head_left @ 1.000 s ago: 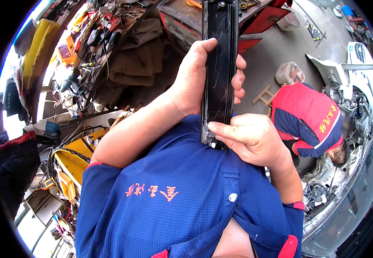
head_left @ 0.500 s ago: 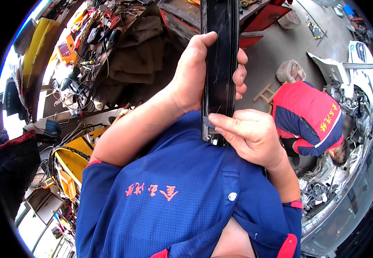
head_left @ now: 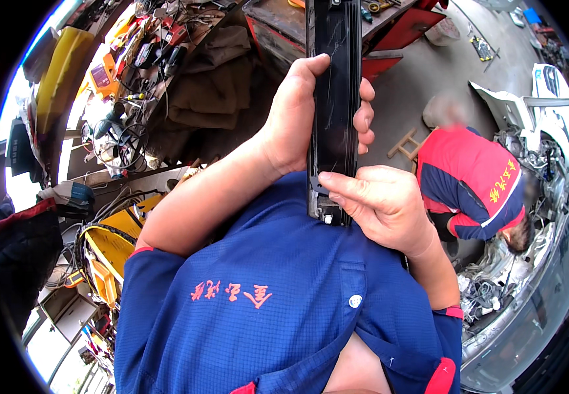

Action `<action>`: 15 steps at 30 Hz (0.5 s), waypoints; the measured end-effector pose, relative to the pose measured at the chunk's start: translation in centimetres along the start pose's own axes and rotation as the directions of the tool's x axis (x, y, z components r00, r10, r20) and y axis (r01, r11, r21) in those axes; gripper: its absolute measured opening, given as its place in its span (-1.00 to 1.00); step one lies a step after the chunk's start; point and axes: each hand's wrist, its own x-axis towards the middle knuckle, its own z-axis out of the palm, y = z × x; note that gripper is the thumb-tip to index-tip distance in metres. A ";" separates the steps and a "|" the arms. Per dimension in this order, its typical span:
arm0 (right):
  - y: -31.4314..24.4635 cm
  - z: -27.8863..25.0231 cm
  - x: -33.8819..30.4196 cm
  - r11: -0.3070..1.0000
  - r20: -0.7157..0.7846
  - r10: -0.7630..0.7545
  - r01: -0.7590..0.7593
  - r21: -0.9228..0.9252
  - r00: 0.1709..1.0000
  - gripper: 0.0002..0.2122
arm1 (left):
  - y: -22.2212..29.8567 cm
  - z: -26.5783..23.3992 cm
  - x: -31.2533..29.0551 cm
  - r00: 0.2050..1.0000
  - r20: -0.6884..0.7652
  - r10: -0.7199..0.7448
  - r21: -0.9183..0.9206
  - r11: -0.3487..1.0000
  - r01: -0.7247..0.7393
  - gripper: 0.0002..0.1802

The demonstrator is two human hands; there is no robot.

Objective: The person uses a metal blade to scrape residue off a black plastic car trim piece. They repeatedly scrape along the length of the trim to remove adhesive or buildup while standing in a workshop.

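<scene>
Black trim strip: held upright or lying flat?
Upright. The black trim strip runs up out of the frame, left hand wrapped round its middle, right hand pinching its lower end against the chest.

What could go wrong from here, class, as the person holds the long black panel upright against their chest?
1. The left hand wraps the long black panel only at mid-length, so the tall upper part could tip or twist out of the grip.
2. The right hand pinches the lower end with its fingertips only, so it may slip.
3. A co-worker crouches close by the white car; a dropped panel might strike them.
</scene>
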 end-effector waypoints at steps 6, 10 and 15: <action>0.2 -0.4 -0.2 0.997 0.069 -0.064 0.061 0.049 0.996 -0.66 | -0.3 0.2 -0.4 1.000 -0.020 -0.007 -0.011 1.000 0.006 -0.26; 0.3 -0.6 -0.1 0.997 0.135 -0.067 0.059 0.058 0.989 -0.67 | -0.4 0.3 -0.5 0.998 -0.052 -0.017 -0.032 0.999 0.015 -0.26; 0.1 -0.1 -0.2 0.984 0.092 0.057 -0.072 0.165 0.994 -0.72 | 0.4 0.1 -0.5 0.999 -0.036 0.019 -0.006 1.000 -0.019 -0.27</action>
